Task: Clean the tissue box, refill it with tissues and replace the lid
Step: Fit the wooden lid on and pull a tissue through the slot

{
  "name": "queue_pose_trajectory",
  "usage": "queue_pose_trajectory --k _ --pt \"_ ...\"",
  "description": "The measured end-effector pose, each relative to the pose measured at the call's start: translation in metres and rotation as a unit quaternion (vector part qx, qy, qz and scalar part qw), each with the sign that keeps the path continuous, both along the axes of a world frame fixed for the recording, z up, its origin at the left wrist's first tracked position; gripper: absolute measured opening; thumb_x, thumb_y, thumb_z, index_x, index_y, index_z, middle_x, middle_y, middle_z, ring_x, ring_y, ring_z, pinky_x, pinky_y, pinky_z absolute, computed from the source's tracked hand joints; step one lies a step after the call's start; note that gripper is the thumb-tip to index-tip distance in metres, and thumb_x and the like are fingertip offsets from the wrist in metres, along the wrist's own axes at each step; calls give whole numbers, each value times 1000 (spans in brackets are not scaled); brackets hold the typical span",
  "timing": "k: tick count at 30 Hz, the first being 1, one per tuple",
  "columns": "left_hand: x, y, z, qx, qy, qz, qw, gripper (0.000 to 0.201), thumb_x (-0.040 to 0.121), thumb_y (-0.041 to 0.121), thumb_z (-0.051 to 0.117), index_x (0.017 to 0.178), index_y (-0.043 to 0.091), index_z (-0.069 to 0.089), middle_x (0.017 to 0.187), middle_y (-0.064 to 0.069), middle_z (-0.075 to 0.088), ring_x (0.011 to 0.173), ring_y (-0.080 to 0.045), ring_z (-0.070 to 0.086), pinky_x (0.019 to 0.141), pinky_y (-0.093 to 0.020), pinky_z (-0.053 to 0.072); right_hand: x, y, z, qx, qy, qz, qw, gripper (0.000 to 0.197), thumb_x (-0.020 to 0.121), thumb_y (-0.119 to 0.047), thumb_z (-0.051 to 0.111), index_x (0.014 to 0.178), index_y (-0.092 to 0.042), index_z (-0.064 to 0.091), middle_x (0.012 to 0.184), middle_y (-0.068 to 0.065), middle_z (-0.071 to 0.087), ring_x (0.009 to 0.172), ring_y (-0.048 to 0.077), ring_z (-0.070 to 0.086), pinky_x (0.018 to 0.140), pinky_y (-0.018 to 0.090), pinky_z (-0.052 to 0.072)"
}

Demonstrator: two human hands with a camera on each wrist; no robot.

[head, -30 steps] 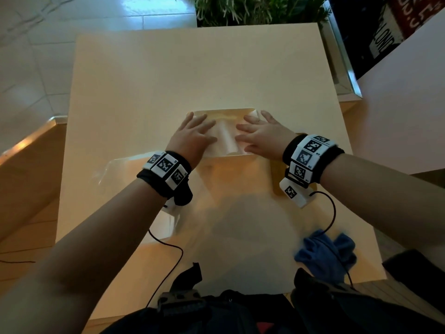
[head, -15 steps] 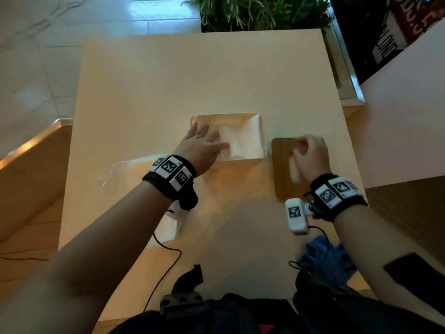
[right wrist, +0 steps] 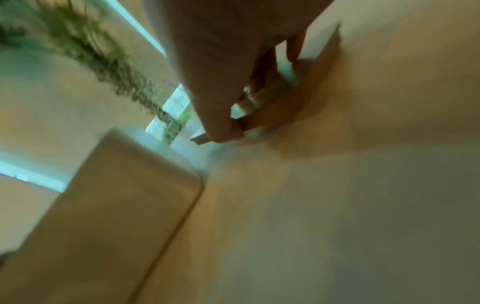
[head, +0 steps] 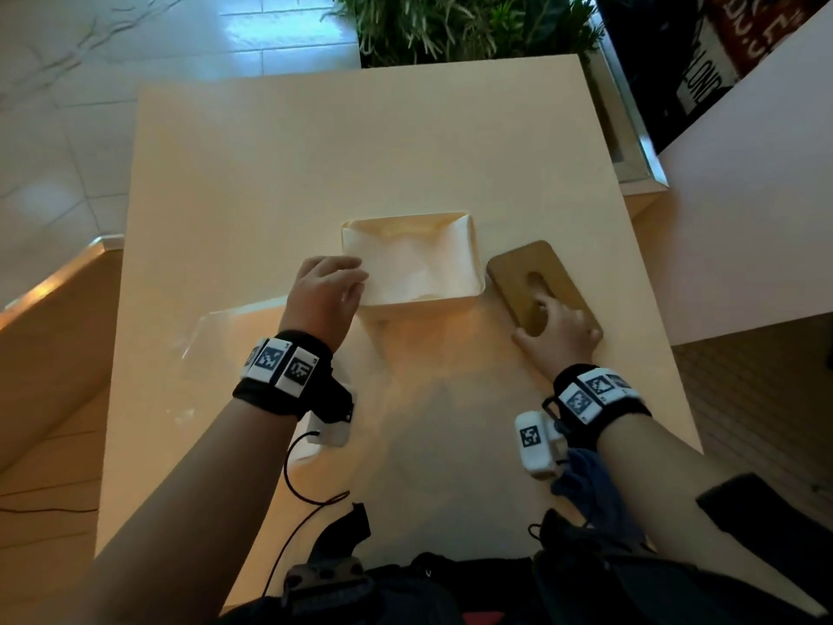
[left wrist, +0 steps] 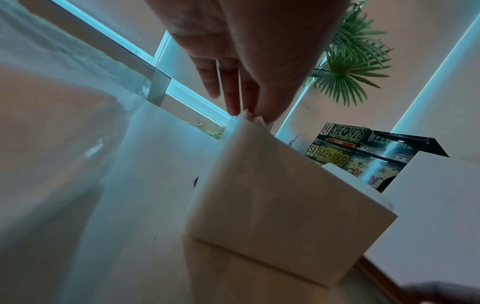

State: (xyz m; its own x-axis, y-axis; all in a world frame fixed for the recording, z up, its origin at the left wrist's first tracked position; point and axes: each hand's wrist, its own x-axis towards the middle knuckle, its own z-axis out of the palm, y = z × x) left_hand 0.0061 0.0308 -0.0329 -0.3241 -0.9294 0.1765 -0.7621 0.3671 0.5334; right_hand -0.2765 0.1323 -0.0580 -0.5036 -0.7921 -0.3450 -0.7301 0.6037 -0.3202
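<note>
The white tissue box (head: 464, 245) stands mid-table without its lid, with white tissues (head: 405, 263) inside. My left hand (head: 333, 286) rests on its near left corner. In the left wrist view its straight fingers (left wrist: 233, 96) touch the tissues at the rim of the box (left wrist: 272, 195). The brown wooden lid (head: 518, 268), with an oval slot, lies turned at an angle right of the box. My right hand (head: 556, 331) grips its near end. In the blurred right wrist view the thumb (right wrist: 223, 131) is on the edge of the lid (right wrist: 280, 107) and fingers reach into the slot.
A blue cloth (head: 590, 484) lies at the table's near right edge. A clear plastic wrapper (head: 234, 336) lies left of my left wrist. A plant (head: 455, 24) stands beyond the far edge, and a second table (head: 743, 196) is to the right.
My right hand left the tissues, moved right to the wooden lid and took hold of it; the lid has turned at an angle. My left hand stayed at the box's left corner.
</note>
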Motion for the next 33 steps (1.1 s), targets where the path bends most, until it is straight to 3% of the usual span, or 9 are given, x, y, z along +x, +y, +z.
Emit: queue_pose_trajectory --k 3,6,10,13,16,20,23,29,33 --pt "0 1 -2 15 17 8 1000 14 85 8 64 93 6 75 109 -9 71 107 -32 57 93 -27 40 -13 -8 12 -171 -74 2 983 57 84 -33 65 135 -17 48 127 10 57 120 28 50 104 49 36" --pt "-2 0 -3 22 20 8 1000 14 83 4 65 92 2 74 108 -13 72 112 -33 60 101 -31 39 -9 -30 37 -280 -116 133 943 59 82 -34 63 135 -11 49 121 11 58 112 28 54 100 52 43" --pt "-3 1 2 2 -7 -27 1000 13 79 0 64 87 0 74 104 -16 73 110 -35 64 106 -39 35 28 -58 54 -221 -92 347 907 60 80 -33 59 135 -14 50 124 9 57 117 28 48 101 59 35" --pt "-4 3 12 4 9 -23 1000 17 78 -4 63 89 1 75 104 -11 73 105 -26 66 99 -15 33 46 -65 50 -181 -67 429 882 58 82 -26 62 137 -15 48 127 8 55 122 32 45 103 64 28" --pt "-3 1 22 90 125 91 984 33 81 -8 51 104 5 71 108 -3 70 103 -14 62 85 0 34 47 -67 50 -164 -66 430 885 57 84 -21 64 138 -16 46 127 7 53 123 31 43 105 69 22" --pt "-2 -7 28 214 307 183 909 25 87 15 47 110 25 49 101 1 70 92 -15 70 87 -30 53 47 -68 48 -143 -37 447 882 58 84 -18 66 138 -18 46 127 5 53 127 28 40 109 70 9" --pt "-5 -13 31 217 240 174 930 43 82 33 68 118 22 45 98 3 67 86 -11 66 82 -26 51 49 -70 48 -142 -20 454 879 58 84 -19 66 138 -19 46 127 5 53 129 28 39 110 70 7" --pt "-8 -17 24 229 252 205 918 42 80 22 71 117 17 50 95 -1 67 91 -18 65 89 -36 54 47 -77 50 -125 -60 443 886 56 85 -29 65 137 -18 48 129 5 53 130 24 37 112 65 9" --pt "-6 -22 23 261 284 230 893 43 80 18 70 118 15 50 96 -4 66 93 -22 66 87 -44 56 42 -82 53 -273 -47 358 892 25 88 -25 60 103 -8 71 103 11 59 100 29 50 95 32 37"
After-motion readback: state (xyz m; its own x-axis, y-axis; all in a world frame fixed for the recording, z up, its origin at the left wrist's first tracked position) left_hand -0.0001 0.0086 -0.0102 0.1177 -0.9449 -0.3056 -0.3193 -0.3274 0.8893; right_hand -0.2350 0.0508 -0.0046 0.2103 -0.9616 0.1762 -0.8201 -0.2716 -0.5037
